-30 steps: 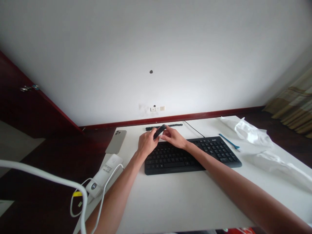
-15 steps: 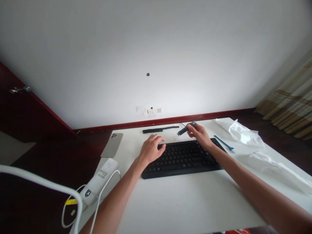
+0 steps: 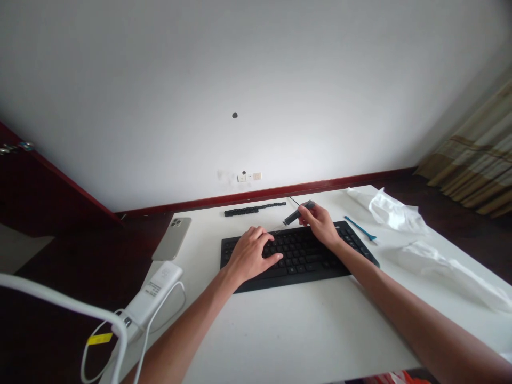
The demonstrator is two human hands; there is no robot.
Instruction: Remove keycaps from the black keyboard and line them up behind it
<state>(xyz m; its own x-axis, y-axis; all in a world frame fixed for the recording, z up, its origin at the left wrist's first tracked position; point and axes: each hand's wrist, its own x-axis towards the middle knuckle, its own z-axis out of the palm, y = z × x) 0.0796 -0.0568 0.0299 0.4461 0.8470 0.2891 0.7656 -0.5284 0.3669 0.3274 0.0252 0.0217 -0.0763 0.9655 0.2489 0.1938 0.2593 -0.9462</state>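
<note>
A black keyboard (image 3: 316,261) lies across the middle of the white table (image 3: 304,330). My left hand (image 3: 252,253) rests palm down on the keyboard's left half, fingers spread. My right hand (image 3: 320,224) hovers over the keyboard's far edge and pinches a small dark stick-shaped tool (image 3: 295,214), whose tip points left and down toward the top row of keys. A row of loose black keycaps (image 3: 254,209) lies on the table behind the keyboard.
A phone (image 3: 172,238) lies face down at the table's left edge. A white power bank (image 3: 150,294) with white cables sits nearer. A blue pry tool (image 3: 360,228) and crumpled white plastic wrapping (image 3: 394,213) lie to the right. The keyboard's cable runs to the far edge.
My hands have parted: the right hand carried the dark tool to the right over the keyboard's far edge, and the left hand dropped flat onto the keys. The view shifted slightly.
</note>
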